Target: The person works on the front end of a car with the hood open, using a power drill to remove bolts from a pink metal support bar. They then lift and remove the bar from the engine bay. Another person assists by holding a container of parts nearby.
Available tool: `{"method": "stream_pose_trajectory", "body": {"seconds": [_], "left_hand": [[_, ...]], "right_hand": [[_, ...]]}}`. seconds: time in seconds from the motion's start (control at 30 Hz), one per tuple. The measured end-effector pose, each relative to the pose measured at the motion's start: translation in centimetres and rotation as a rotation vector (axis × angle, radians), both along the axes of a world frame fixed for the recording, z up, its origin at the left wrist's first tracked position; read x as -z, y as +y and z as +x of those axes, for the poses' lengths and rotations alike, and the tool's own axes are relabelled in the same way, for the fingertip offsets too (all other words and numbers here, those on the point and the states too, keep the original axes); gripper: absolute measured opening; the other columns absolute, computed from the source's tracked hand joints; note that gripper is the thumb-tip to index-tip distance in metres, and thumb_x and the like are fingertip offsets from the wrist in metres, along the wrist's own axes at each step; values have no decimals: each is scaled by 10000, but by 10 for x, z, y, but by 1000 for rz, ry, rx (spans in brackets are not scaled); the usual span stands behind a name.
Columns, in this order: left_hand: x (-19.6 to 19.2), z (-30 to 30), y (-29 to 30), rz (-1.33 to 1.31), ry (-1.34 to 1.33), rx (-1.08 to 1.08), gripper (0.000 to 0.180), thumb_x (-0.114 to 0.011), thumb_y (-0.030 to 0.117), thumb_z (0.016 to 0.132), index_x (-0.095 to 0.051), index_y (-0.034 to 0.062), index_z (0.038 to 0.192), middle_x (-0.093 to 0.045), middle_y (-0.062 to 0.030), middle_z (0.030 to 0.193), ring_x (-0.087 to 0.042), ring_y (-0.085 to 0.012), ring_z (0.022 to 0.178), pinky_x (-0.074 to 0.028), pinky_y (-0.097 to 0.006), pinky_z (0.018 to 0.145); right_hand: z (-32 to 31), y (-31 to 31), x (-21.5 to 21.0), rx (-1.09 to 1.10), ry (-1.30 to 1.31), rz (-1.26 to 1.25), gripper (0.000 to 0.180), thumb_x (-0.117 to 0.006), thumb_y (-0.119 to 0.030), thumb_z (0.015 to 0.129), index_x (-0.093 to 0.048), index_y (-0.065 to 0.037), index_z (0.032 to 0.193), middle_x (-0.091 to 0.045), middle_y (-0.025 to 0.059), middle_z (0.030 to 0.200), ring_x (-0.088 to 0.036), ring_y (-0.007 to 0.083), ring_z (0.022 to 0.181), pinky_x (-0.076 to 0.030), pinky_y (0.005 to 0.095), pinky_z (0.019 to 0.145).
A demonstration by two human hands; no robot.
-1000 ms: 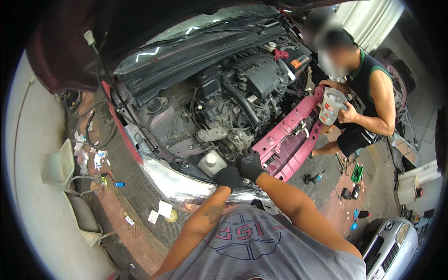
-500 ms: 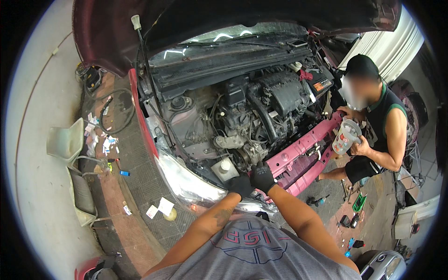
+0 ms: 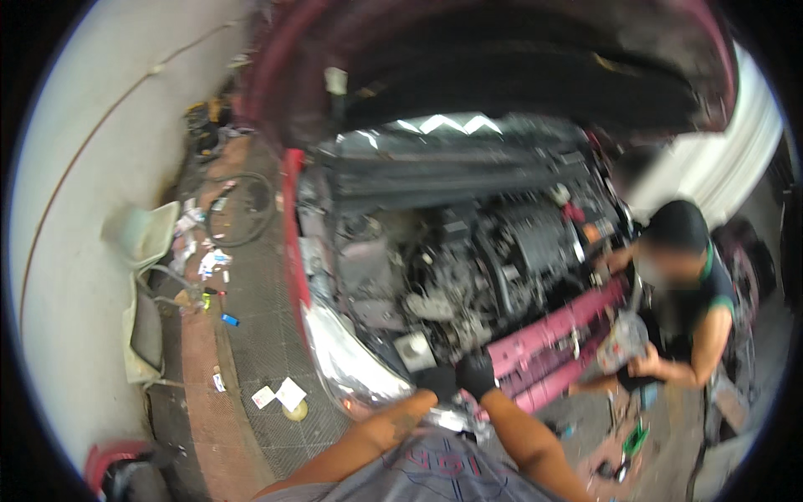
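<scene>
Both my hands wear black gloves and meet at the front corner of a red car. My left hand (image 3: 436, 384) rests beside the inner end of the clear headlight (image 3: 347, 356), next to a whitish square reservoir (image 3: 413, 349). Just to its right, my right hand (image 3: 475, 374) lies at the near end of the pink front crossmember (image 3: 556, 326). Motion blur smears the fingers of both hands, and I cannot make out anything in them. Beyond the hands sits the exposed engine (image 3: 535, 243).
On the right a co-worker (image 3: 707, 335) in dark sleeveless clothing holds a translucent pitcher (image 3: 623, 341) by the crossmember. The raised hood (image 3: 519, 67) hangs over the engine bay. Chairs (image 3: 146, 335) stand by the left wall. Papers (image 3: 290, 393) and a green tool (image 3: 636, 437) lie on the floor.
My view has tilted upward, so the car sits lower and further right in it. The co-worker leans lower, with the pitcher still in hand. My hands stay at the same corner.
</scene>
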State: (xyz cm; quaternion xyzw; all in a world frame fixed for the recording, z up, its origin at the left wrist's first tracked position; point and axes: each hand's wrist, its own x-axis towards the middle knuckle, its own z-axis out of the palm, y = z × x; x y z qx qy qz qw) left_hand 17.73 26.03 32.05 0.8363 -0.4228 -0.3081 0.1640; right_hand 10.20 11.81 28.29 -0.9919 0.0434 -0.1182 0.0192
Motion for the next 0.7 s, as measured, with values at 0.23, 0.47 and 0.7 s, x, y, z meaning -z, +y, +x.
{"method": "stream_pose_trajectory", "body": {"seconds": [0.23,0.47,0.7], "left_hand": [[51,-3,1,-258,-21,-56,446,-609,434,859,-723,34,1021,-712,-216,1027,-699,-373,965,-546,-488,846],[25,2,0,-248,55,-23,468,-611,441,855,-691,32,1068,-703,-222,1050,-691,-379,981,-539,-492,857],[27,5,15,-229,77,-14,496,-614,448,851,-659,30,1115,-694,-228,1073,-683,-385,997,-533,-496,867]], "right_hand": [[6,0,-7,-97,86,-46,227,-659,-287,737,-675,-63,762,-640,202,827,-585,400,918,-445,531,757],[1,-10,16,80,-10,92,226,-681,-259,716,-637,-51,792,-595,235,862,-555,433,879,-447,547,749],[1,-12,16,72,24,106,231,-654,-266,737,-638,-39,779,-584,252,881,-562,452,881,-458,573,734]]}}
